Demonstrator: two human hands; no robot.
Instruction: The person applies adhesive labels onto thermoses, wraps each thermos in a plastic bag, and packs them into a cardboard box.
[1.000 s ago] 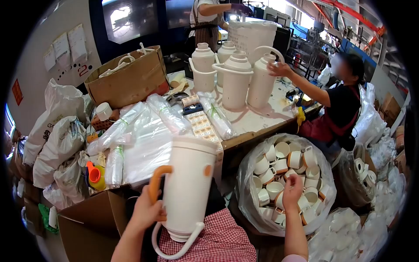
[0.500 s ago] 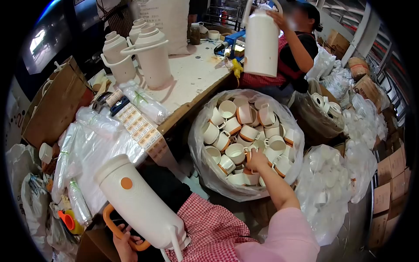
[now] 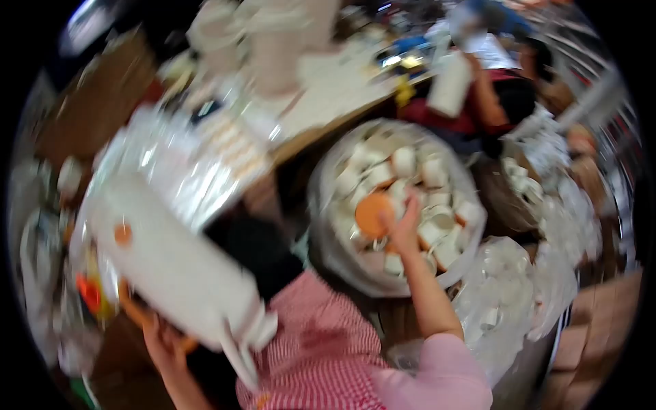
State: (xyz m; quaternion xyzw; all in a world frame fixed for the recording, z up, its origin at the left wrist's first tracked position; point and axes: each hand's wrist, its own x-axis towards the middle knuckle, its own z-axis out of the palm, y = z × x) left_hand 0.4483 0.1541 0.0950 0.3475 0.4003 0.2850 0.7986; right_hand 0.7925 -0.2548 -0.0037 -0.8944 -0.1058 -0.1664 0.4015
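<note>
My left hand [image 3: 162, 344] is closed round the orange handle of a big white insulated jug [image 3: 174, 260]. The jug lies tilted across my lap, its base with an orange dot to the upper left and its neck and white carrying loop toward my apron. My right hand [image 3: 406, 222] grips a cup [image 3: 375, 214] whose round orange bottom faces me. It is over a plastic-lined bin [image 3: 328, 242] full of white cups with orange bottoms. Motion blur hides how the fingers lie on the cup.
White jugs [image 3: 273, 61] stand on the worktable [image 3: 335, 75]. Clear plastic sleeves [image 3: 150, 157] and a label strip [image 3: 232, 147] lie at its near end. Across the bin, a co-worker's arm [image 3: 486, 99] holds another white jug [image 3: 451, 85]. Plastic bags [image 3: 502, 301] fill the right side.
My right hand has lifted a cup from the pile, its orange bottom now turned up. The jug in my left hand has swung left and lies flatter. The co-worker's jug is lower.
</note>
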